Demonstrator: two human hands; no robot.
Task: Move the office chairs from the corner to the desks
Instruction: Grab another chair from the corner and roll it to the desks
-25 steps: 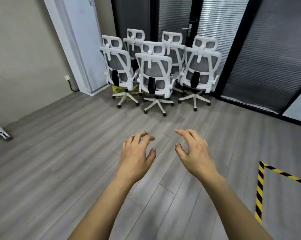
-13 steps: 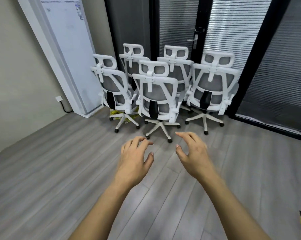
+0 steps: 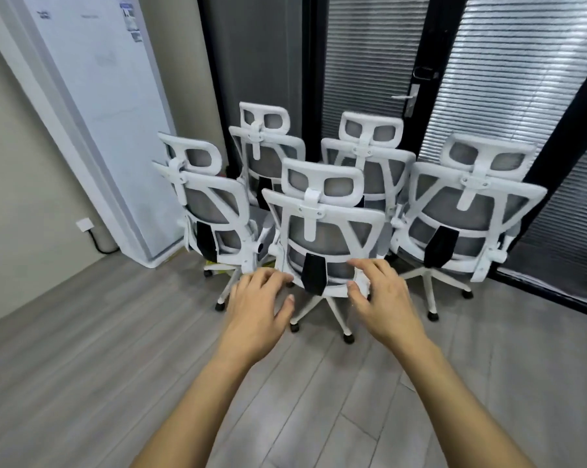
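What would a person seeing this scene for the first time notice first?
Five white office chairs with grey mesh backs stand packed in the corner, backs to the camera; the nearest chair is front and centre. Just before it, the left hand and the right hand reach toward its lower back, fingers loosely curled, holding nothing. A tall white unit stands at the left wall.

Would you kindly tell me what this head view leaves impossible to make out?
- Desks: outside the head view's frame.
- Bases of the rear chairs: hidden by the front chairs.
- Label on the white unit: print too small.
- Right hand on middle front chair: contact unclear, fingers overlap its frame.
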